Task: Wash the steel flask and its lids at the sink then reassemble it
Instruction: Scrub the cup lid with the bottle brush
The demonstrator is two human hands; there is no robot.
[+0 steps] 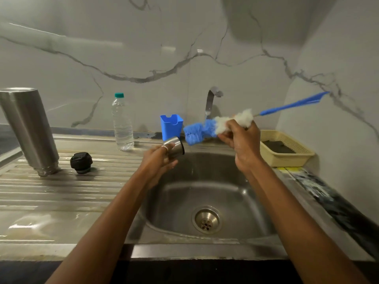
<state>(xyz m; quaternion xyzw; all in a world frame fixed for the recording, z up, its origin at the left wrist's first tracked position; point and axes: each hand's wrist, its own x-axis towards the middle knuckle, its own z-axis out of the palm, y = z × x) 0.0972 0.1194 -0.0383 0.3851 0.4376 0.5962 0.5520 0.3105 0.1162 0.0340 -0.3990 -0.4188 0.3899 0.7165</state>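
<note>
The steel flask (28, 130) stands upside down, mouth on the ribbed draining board (61, 193) at the left. Its black inner lid (81, 162) sits beside it. My left hand (158, 160) grips the steel cup lid (175, 148) over the sink's left edge, open end turned right. My right hand (242, 144) grips the bottle brush (205, 128) at its white bristles; the blue bristle head points at the cup lid and the blue handle sticks up to the right.
The steel sink basin (225, 189) with its drain (206, 220) lies below my hands. Behind it are the tap (211, 99), a blue holder (171, 125), a plastic water bottle (122, 121) and a cream basket (287, 148) at the right.
</note>
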